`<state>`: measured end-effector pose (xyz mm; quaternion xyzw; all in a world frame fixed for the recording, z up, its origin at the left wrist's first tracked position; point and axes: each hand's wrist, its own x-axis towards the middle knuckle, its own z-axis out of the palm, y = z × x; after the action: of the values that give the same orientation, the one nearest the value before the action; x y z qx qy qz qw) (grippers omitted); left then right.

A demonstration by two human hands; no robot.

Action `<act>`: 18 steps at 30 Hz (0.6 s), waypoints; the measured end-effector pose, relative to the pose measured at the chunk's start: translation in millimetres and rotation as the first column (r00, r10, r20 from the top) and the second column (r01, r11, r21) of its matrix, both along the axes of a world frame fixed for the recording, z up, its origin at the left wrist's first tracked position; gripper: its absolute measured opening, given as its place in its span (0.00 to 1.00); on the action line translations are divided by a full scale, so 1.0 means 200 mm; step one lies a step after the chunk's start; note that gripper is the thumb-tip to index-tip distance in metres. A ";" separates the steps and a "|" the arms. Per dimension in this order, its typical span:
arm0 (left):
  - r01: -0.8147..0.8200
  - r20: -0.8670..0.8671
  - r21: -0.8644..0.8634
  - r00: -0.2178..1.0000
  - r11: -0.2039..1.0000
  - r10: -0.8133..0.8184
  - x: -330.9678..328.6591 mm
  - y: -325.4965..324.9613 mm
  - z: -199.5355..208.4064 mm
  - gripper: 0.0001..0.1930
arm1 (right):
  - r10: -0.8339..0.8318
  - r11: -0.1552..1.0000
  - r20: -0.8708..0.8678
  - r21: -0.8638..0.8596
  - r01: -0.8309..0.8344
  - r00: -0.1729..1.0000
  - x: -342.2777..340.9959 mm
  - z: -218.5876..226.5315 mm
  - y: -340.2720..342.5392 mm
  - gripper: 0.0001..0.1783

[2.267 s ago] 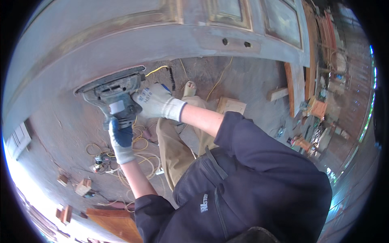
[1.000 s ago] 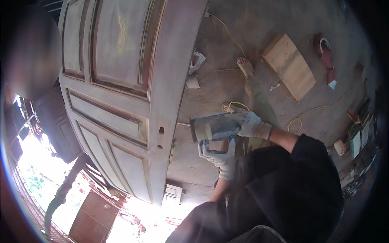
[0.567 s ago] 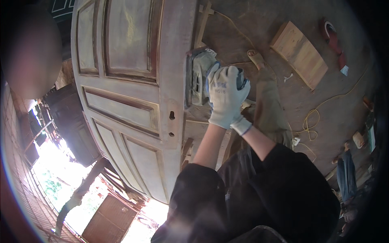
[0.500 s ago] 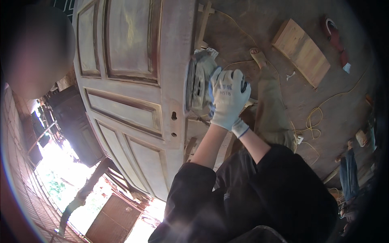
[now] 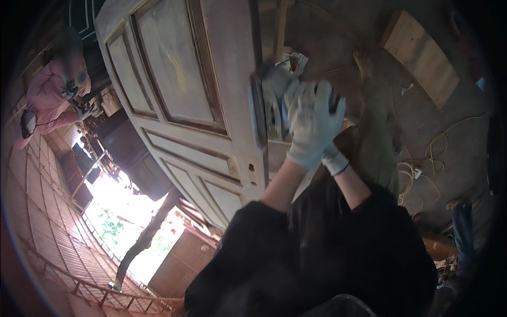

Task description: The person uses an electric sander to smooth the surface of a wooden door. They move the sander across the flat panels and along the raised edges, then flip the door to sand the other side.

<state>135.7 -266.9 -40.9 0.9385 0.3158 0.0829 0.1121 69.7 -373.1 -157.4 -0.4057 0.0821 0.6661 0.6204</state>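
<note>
A wooden panel door (image 5: pixel 240 100), its finish patchy and pale, stands on edge at the left, with a keyhole near its long side. Against that narrow side rests a dark grey power sander (image 5: pixel 272 113), its flat pad facing the wood. My left hand (image 5: pixel 311 124), in a white work glove, is wrapped over the sander's body, fingers bent. My right hand (image 5: pixel 335 158) wears a matching glove and sits close behind the left. Only its cuff and a bit of the back show clearly; its fingers are hidden.
Beyond the door another person (image 5: pixel 58 90) in pink holds something dark. A wooden board (image 5: pixel 421 59) lies on the floor at upper right, near a loose yellow cord (image 5: pixel 438 153). A bare foot (image 5: pixel 363 62) shows past my hands. An upright timber (image 5: pixel 281 31) stands beside the door.
The view has tilted and shifted, bringing the other person's body into sight. My hands and the sander have slid a little up along the door's edge, farther from the keyhole.
</note>
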 end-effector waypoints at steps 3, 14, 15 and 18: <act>0.015 -0.082 -0.085 0.996 0.996 -0.022 0.33 0.19 -0.10 0.21 | -0.014 0.999 0.284 0.048 0.000 0.959 0.21 -0.10 0.11 0.29; -0.069 -0.353 -0.353 0.933 0.933 -0.064 0.28 0.26 -0.16 0.20 | -0.215 0.965 -0.263 -0.208 0.162 0.940 0.37 0.28 0.24 0.25; -0.076 -0.344 -0.359 0.937 0.930 -0.056 0.20 0.21 -0.20 0.19 | -0.219 0.954 -0.275 -0.262 0.146 0.936 0.33 0.32 0.21 0.25; -0.068 -0.305 -0.361 0.951 0.930 -0.049 -0.05 0.07 -0.28 0.18 | -0.222 0.953 -0.271 -0.262 0.150 0.937 0.07 0.24 0.07 0.23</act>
<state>125.2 -253.3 -96.9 0.9006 0.3439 -0.1246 0.2347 82.9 -359.0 -108.6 -0.3624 0.2919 0.6428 0.6084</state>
